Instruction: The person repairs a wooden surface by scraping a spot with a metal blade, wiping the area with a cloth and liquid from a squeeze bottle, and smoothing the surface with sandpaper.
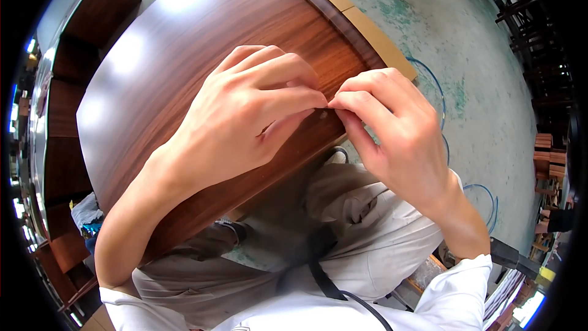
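Observation:
Both hands meet above the near right part of a glossy brown wood-grain panel (184, 73). My left hand (245, 110) is closed in a pinch, thumb and index fingertip pressed together. Against it, my right hand (401, 125) pinches too, its thumb and fingertips touching or nearly touching those of the left. Whatever lies between the fingertips is too small to make out. Just under the fingertips, a small pale speck shows on the panel near its edge.
Cardboard (383, 46) lies along the panel's far right edge. A blue hose (442, 89) runs over the worn grey-green floor (484, 104). Dark wooden boxes (67, 110) stand at left, and stacked wooden pieces (549, 158) at right. My legs (373, 251) are below the panel.

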Motion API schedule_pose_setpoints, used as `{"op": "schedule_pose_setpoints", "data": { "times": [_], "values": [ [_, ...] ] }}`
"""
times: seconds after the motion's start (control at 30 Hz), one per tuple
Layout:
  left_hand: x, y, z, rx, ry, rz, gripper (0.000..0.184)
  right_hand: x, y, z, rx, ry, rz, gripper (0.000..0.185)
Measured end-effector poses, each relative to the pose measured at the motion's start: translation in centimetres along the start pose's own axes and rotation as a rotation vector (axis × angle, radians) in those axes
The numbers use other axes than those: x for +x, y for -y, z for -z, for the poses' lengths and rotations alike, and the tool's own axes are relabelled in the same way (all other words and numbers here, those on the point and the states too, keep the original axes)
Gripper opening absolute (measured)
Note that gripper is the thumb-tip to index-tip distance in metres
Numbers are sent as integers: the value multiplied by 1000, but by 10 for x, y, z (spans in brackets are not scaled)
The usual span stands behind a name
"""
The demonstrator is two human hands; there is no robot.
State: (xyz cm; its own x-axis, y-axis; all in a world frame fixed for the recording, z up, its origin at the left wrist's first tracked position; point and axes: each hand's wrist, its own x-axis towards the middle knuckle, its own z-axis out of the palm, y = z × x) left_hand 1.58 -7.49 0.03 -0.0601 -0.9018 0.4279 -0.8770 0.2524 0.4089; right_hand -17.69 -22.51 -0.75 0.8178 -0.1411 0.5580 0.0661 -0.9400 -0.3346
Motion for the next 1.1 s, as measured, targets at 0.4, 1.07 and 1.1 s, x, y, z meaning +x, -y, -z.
{"op": "schedule_pose_setpoints", "data": {
  "times": [0.4,1.07,1.1],
  "values": [
    [-4,-8,0,22,8,7,21,2,1,4,22,57,24,19],
    [-3,-12,2,49,3,37,24,7,-5,4,66,61,45,20],
    [-4,-14,2,48,1,37,24,8,-6,3,70,55,53,20]
  ]
}}
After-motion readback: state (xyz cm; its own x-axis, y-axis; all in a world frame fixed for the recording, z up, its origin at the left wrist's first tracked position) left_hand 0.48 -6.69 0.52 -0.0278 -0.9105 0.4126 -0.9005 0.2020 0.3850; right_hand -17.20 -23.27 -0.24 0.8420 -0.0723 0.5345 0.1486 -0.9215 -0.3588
